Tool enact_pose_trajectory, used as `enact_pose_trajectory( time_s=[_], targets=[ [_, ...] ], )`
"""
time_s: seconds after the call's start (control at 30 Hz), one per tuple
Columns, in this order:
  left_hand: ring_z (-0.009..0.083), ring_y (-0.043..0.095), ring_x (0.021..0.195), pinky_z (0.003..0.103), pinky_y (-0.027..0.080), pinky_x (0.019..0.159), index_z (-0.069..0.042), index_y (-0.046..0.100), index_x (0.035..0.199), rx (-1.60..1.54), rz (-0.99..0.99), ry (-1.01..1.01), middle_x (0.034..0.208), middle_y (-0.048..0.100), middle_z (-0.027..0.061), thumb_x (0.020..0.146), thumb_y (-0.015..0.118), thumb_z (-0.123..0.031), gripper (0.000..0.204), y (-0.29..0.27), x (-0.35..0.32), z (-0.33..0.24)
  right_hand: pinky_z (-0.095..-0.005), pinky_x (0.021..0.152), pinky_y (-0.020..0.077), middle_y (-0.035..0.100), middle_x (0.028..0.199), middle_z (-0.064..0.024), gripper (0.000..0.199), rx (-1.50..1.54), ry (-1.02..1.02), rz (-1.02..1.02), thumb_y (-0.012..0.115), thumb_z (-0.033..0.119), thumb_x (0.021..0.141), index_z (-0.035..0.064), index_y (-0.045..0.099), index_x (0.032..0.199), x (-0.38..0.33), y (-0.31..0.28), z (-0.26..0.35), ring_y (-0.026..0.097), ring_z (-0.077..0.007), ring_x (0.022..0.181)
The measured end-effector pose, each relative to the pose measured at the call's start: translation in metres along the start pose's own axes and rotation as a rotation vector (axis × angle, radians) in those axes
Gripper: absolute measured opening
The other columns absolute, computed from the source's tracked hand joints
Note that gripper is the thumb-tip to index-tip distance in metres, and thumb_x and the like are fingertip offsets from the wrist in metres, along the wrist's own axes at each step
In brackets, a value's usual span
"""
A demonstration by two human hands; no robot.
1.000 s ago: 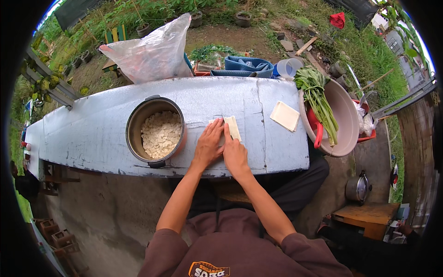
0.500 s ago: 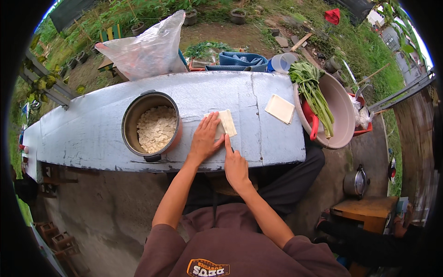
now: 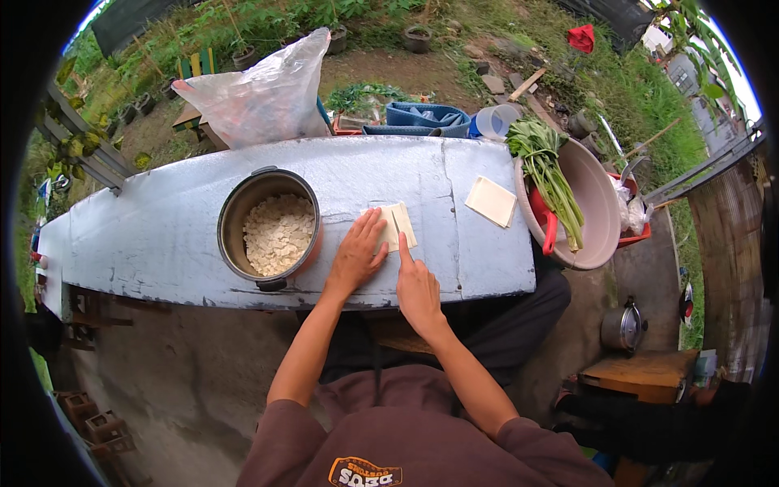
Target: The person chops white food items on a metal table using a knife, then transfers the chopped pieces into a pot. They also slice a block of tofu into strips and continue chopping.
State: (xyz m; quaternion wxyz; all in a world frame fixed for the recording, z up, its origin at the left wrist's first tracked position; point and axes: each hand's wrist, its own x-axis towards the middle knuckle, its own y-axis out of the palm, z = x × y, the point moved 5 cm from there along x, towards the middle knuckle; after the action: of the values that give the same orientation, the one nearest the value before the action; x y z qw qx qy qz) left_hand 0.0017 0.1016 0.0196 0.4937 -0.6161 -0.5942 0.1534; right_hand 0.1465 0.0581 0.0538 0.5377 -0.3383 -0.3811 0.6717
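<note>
Left hand [image 3: 355, 253] flat on sheet [image 3: 392, 230], right hand [image 3: 416, 284] now apart from left, grip unclear

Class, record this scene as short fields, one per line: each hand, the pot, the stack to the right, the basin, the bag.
Left hand: laid on pale sheets
Right hand: index finger extended to the sheets' near edge; grip unclear
Pot: left of the hands, holding pale pieces
Right stack: pale and flat, lying on the table
Basin: by the table's right end, holding leafy greens and a red-handled item
Bag: whitish plastic, by the table's far edge
</note>
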Motion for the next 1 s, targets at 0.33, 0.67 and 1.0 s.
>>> enact_pose_trajectory(
  time_s=[0.33, 0.67, 1.0],
  targets=[
    [0.0365, 0.043, 0.148, 0.046, 0.036, 0.123, 0.001, 0.055, 0.135, -0.039, 0.003, -0.025, 0.156, 0.049, 0.0203, 0.093, 0.068, -0.017, 0.048, 0.002, 0.001, 0.002, -0.0571, 0.074, 0.0565, 0.068, 0.09, -0.0264, 0.063, 0.034, 0.02, 0.049, 0.049, 0.012, 0.104, 0.0142, 0.032, 0.165, 0.038, 0.027, 0.006, 0.071, -0.0484, 0.08],
    [0.0333, 0.039, 0.151, 0.045, 0.032, 0.126, 0.002, 0.05, 0.145, 0.002, 0.04, -0.045, 0.159, 0.046, 0.0184, 0.087, 0.073, -0.018, 0.065, 0.003, 0.0, 0.001, -0.0549, 0.072, 0.0584, 0.068, 0.091, -0.0261, 0.074, -0.018, -0.011, 0.033, 0.056, 0.007, 0.098, 0.0129, 0.028, 0.166, 0.052, 0.027, 0.015, 0.072, -0.0462, 0.081],
    [0.0315, 0.039, 0.151, 0.045, 0.031, 0.126, -0.002, 0.055, 0.136, 0.051, 0.018, -0.004, 0.16, 0.046, 0.0173, 0.092, 0.07, -0.027, 0.053, 0.006, -0.002, 0.003, -0.0531, 0.067, 0.0588, 0.066, 0.086, -0.0215, 0.077, -0.088, -0.013, -0.004, 0.057, 0.006, 0.097, 0.016, 0.027, 0.167, 0.023, 0.038, 0.001, 0.072, -0.0416, 0.072]
  ],
)
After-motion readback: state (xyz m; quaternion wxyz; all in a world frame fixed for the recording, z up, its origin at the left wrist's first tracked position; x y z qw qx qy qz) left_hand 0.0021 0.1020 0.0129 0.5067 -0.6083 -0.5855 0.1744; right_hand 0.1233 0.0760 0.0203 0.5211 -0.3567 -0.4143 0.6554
